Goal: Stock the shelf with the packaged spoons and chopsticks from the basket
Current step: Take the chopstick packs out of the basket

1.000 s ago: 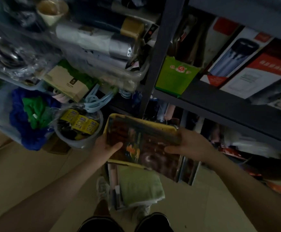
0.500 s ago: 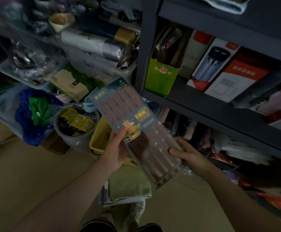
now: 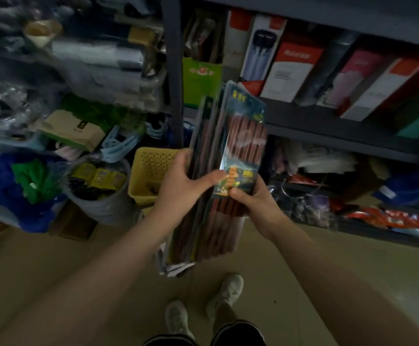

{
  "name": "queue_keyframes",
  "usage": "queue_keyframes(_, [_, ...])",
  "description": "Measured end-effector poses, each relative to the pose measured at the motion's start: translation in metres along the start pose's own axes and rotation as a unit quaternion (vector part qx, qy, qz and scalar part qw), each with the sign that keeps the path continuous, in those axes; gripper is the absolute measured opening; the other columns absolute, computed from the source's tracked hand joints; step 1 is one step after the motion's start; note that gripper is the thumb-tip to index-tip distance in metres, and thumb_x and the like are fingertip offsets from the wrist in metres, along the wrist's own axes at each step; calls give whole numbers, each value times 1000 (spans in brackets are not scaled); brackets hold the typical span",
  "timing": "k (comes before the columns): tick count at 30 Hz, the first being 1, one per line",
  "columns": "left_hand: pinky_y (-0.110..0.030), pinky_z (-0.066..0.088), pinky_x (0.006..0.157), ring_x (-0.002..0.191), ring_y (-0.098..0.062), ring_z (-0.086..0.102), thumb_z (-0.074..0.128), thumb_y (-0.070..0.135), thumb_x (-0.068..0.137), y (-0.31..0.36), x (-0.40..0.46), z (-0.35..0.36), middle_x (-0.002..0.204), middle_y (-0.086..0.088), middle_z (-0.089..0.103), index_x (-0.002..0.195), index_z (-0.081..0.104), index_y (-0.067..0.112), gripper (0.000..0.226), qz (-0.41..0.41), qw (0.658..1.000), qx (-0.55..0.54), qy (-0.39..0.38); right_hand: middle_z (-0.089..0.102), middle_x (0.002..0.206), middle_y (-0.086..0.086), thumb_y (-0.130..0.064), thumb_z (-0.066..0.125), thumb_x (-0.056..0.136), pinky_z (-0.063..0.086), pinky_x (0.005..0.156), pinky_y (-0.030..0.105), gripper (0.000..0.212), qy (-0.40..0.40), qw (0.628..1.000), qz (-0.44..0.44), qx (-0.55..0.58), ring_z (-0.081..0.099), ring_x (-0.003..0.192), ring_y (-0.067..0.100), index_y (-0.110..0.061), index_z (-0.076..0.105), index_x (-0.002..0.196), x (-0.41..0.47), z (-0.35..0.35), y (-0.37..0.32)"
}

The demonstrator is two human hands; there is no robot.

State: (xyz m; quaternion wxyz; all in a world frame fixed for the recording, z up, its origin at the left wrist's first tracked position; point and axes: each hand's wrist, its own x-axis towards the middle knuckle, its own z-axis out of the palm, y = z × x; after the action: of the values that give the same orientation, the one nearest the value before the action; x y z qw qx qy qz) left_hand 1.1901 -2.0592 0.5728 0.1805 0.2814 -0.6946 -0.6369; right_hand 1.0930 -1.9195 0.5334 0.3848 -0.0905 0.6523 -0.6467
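Holding the chopstick packs [image 3: 230,156] upright before the dark shelf [image 3: 333,128], we gripped them with both hands. Our left hand [image 3: 181,186] closed around the left edge, thumb across the front. Our right hand [image 3: 255,198] clasped the front pack from the right. The yellow basket [image 3: 151,171] stood on the floor behind them.

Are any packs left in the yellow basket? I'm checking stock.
Cannot tell. The yellow basket looks mostly bare inside, but its right part is hidden behind the left hand and chopstick packs.
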Motion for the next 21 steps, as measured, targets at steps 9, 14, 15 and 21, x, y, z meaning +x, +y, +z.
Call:
queue_keyframes(9, [-47,34,110,136,-10,34,73,64,56,87,-10,89,150,12,32,142,18,42,105,125,975,30,-182,64,102,5,-20,86,54,52,86,40,71,98,985,-105,95,64,89,18,-12,47,113,-63,-109,-80])
queue_keyframes(14, [-38,32,112,135,-2,34,73,51,68,149,-10,185,149,17,32,142,16,44,93,204,954,10,-221,72,94,6,-37,82,52,57,70,38,62,98,981,-144,89,70,78,18,-14,59,106,-95,-205,-132])
queue_keyframes(15, [-32,37,109,129,3,40,71,44,72,162,-9,206,144,20,38,142,18,41,88,210,954,-3,-215,73,90,7,-39,83,51,58,63,33,65,95,979,-152,96,71,72,17,-12,60,106,-102,-224,-145])
queue_keyframes(21, [-35,31,112,124,-6,47,67,23,82,207,4,320,132,15,51,135,38,35,62,154,963,-114,-187,52,71,12,-37,69,66,44,62,34,41,152,974,-152,65,52,62,26,-5,58,91,-119,-334,-215])
